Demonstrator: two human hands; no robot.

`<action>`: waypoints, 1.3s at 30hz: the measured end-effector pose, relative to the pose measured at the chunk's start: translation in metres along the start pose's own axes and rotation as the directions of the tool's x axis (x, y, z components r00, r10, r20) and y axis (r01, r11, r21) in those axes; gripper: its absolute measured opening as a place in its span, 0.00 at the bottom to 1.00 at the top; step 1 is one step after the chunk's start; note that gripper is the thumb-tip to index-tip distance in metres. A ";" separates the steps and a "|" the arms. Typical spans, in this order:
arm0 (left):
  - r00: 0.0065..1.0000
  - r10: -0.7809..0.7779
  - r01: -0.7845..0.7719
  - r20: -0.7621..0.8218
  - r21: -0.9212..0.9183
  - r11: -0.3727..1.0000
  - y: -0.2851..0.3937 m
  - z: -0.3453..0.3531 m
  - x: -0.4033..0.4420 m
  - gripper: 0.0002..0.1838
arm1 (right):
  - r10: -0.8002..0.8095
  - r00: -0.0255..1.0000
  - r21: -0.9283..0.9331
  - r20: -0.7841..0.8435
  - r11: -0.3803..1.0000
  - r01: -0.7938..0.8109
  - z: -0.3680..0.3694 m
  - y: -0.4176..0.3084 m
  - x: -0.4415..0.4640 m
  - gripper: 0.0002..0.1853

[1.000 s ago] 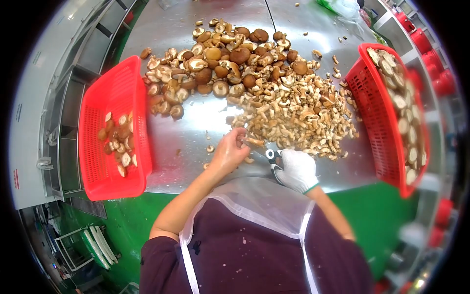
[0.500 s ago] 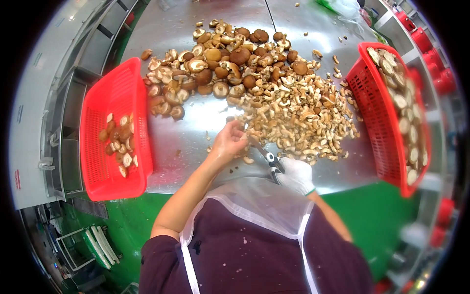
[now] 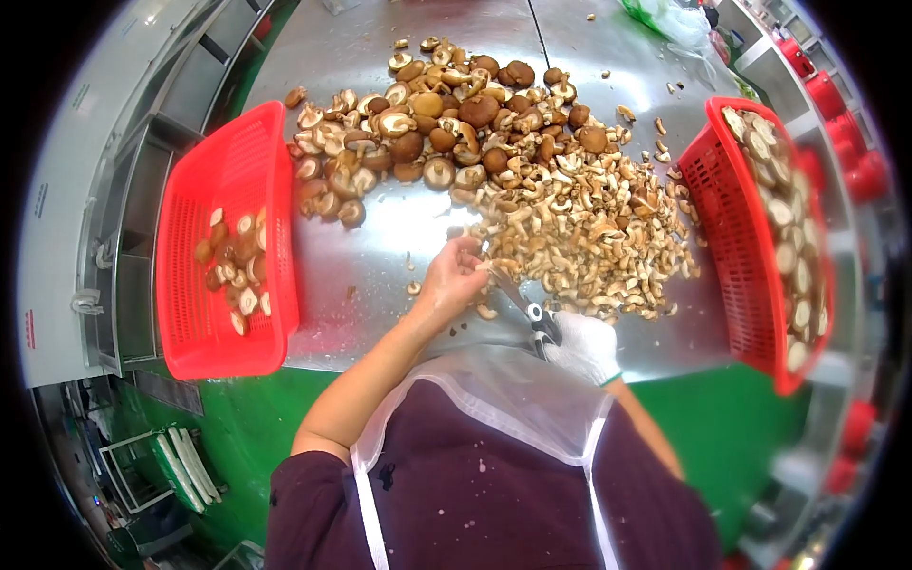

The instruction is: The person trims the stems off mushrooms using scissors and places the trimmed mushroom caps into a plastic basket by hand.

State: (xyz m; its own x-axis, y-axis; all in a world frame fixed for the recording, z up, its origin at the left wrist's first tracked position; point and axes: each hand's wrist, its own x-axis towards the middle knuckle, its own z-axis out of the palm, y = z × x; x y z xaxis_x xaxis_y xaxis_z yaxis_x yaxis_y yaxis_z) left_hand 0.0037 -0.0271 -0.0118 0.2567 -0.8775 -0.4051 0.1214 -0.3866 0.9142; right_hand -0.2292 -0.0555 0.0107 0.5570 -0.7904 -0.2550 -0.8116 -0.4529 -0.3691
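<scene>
My bare left hand (image 3: pixel 452 277) is closed in a pinch on a mushroom (image 3: pixel 455 232), most of it hidden by the fingers. In my white-gloved right hand (image 3: pixel 583 346) is a pair of scissors (image 3: pixel 538 313) with dark handles, its blades pointing up and left to my left fingertips. Just beyond and to the right lies a broad heap of cut mushroom stems (image 3: pixel 589 228). Farther back, a pile of brown whole mushrooms (image 3: pixel 446 114) spreads over the steel table (image 3: pixel 380 256).
A red plastic basket (image 3: pixel 176 285) with several mushrooms stands at the left. Another red basket (image 3: pixel 727 218), filled with mushrooms with pale undersides, is at the right edge. Plastic bags (image 3: pixel 674 24) lie at the far right. Green floor (image 3: pixel 684 427) shows below the table.
The view has shifted slightly, so the table contents sit a little farther right. Both hands stay close together, with the scissors still at the left fingertips.
</scene>
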 end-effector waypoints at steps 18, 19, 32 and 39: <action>0.994 0.098 -0.108 0.049 0.284 0.953 -0.002 0.012 -0.011 0.34 | 0.077 0.995 -0.004 0.061 0.997 -0.077 -0.012 -0.017 0.012 0.15; 0.994 0.101 -0.109 0.043 0.284 0.953 -0.004 0.013 -0.010 0.34 | 0.091 0.993 -0.002 0.080 0.996 -0.091 -0.015 -0.021 0.012 0.15; 0.995 0.087 -0.097 0.044 0.311 0.945 -0.012 0.005 0.010 0.26 | 0.079 0.996 0.354 0.038 0.931 -0.088 0.022 0.010 0.010 0.23; 0.995 0.085 -0.083 0.059 -0.047 0.995 -0.004 -0.002 0.030 0.19 | 0.056 0.994 0.476 -0.090 0.879 -0.007 0.036 0.024 0.003 0.21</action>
State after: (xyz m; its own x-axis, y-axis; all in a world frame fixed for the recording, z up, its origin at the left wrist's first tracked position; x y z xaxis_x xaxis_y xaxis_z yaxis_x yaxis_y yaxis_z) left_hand 0.0131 -0.0514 -0.0281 0.2092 -0.9224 -0.3246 0.1450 -0.2990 0.9432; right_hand -0.2402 -0.0537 -0.0313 0.4921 -0.8487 -0.1936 -0.6334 -0.1966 -0.7484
